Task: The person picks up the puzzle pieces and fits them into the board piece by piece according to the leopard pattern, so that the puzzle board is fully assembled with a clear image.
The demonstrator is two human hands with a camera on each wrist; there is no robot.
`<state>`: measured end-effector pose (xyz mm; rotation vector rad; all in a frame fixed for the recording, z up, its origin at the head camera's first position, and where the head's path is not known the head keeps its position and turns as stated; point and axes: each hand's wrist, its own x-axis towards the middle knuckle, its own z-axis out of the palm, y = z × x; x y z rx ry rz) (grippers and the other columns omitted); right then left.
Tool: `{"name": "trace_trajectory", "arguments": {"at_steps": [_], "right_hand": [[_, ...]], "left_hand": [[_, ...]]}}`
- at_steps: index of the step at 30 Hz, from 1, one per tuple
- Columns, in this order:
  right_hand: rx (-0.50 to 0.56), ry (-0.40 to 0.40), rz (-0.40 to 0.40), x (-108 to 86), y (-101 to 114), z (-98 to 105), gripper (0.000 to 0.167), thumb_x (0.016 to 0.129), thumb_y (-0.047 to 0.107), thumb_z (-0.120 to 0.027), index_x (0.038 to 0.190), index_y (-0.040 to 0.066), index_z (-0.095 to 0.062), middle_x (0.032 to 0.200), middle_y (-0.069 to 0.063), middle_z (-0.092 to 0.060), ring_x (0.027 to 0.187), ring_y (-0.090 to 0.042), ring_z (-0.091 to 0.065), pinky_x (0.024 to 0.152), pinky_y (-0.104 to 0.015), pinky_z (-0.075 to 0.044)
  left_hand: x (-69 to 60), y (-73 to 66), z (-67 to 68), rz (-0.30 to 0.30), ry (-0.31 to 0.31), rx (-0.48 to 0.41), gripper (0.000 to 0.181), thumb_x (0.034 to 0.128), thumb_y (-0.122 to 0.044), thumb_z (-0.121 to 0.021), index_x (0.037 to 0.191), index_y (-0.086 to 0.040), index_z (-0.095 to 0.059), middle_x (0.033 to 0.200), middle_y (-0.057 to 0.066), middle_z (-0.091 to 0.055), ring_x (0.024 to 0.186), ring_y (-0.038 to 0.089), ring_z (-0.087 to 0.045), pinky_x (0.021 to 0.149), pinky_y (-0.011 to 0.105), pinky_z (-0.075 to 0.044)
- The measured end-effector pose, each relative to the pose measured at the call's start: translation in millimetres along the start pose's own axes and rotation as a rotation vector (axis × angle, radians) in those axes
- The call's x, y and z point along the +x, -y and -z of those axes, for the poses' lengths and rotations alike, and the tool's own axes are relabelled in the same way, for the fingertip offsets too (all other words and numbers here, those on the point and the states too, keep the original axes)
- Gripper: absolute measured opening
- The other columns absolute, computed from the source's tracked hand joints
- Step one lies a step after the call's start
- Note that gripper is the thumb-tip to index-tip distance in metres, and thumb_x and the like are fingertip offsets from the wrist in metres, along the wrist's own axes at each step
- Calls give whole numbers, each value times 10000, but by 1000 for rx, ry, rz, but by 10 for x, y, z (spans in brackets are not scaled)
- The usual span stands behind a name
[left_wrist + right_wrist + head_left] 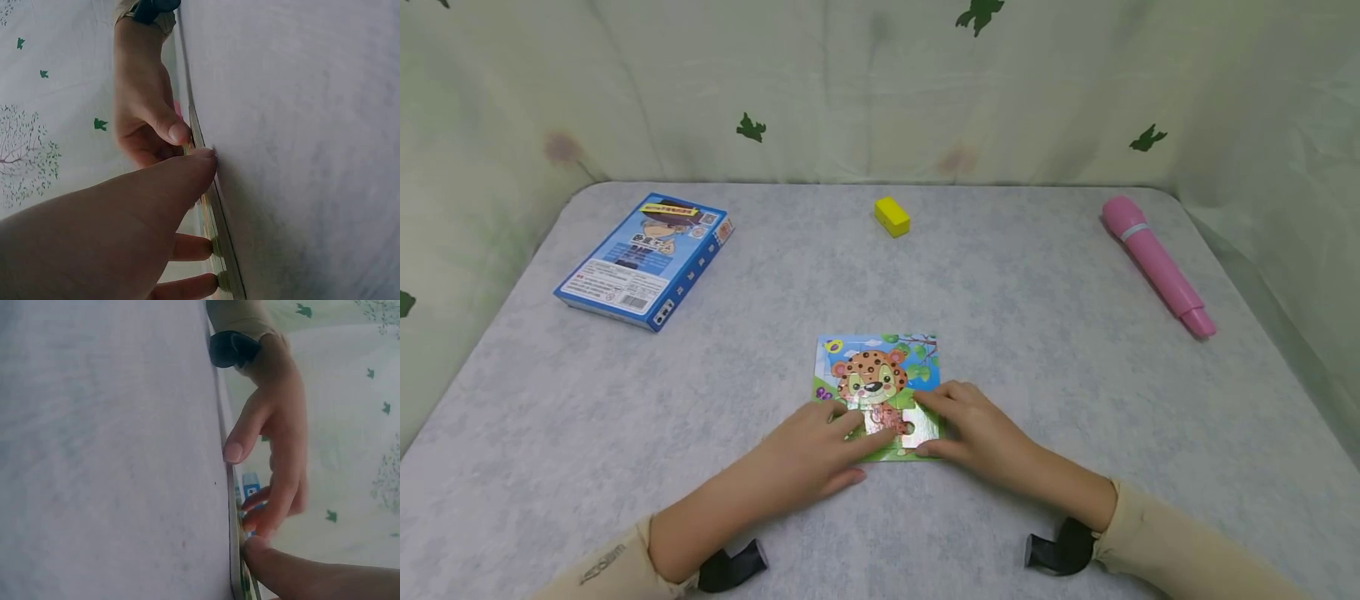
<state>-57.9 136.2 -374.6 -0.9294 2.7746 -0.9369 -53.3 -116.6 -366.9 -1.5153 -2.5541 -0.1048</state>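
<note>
A square jigsaw puzzle (867, 367) of a spotted leopard cub lies flat on the table in front of the person. The left hand (808, 450) reaches over its lower left part, index finger stretched out onto the pieces. Its thumb (199, 164) stays close to the near edge of the puzzle. At the lower right, the right hand (992, 435) pinches a glossy puzzle piece (922, 427) between thumb and index finger at opposite edges. Glare whitens that piece and hides its print. The other right fingers are partly hidden in the left wrist view.
A blue box (640, 262) lies at the back left. Near the back middle sits a small yellow block (892, 217). A pink microphone-shaped toy (1161, 267) lies at the right. Behind the grey table (1037, 283) hangs a pale patterned curtain (850, 83).
</note>
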Motion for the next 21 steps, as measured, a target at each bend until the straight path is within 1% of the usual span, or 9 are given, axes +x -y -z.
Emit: {"name": "trace_trajectory", "arguments": {"at_steps": [3,7,11,16,19,21], "right_hand": [[-1,-4,-13,31,2,-37,624,733,350,-726,1250,57,-537,1050,21,-528,954,-120,-453,774,-293,-427],[6,-1,-32,35,3,-43,613,722,324,-744,1241,63,-549,1026,34,-516,918,-109,-436,738,-272,-418],[-8,1,-20,48,-12,-33,622,711,365,-741,1232,76,-560,974,63,-484,838,-93,-401,681,-242,-382],[-72,-2,13,66,-29,-17,614,709,451,-708,1216,128,-579,905,100,-428,765,-86,-358,658,-256,-318],[-95,19,17,62,-33,-6,602,735,483,-673,1226,150,-569,899,103,-402,759,-93,-347,661,-268,-299],[-85,58,13,48,-40,14,614,764,499,-639,1261,155,-534,934,97,-400,799,-101,-355,694,-284,-301]], "left_hand": [[32,-25,4,-6,18,39,504,816,-434,-611,1283,-290,-487,969,50,-529,872,285,-503,723,415,-453],[72,-60,21,4,53,73,502,822,-473,-582,1289,-318,-480,1031,84,-517,903,329,-498,760,469,-446],[88,-80,48,19,85,98,506,825,-492,-567,1296,-330,-481,1029,94,-516,904,314,-496,772,467,-443],[95,-94,74,29,124,114,508,834,-499,-549,1308,-338,-469,1051,105,-516,934,311,-495,774,448,-445],[96,-99,67,35,125,112,501,831,-500,-552,1299,-338,-479,1064,109,-513,938,305,-489,756,424,-451],[94,-98,60,40,122,104,500,828,-499,-556,1295,-334,-485,1056,110,-509,933,301,-485,745,416,-453]]}}
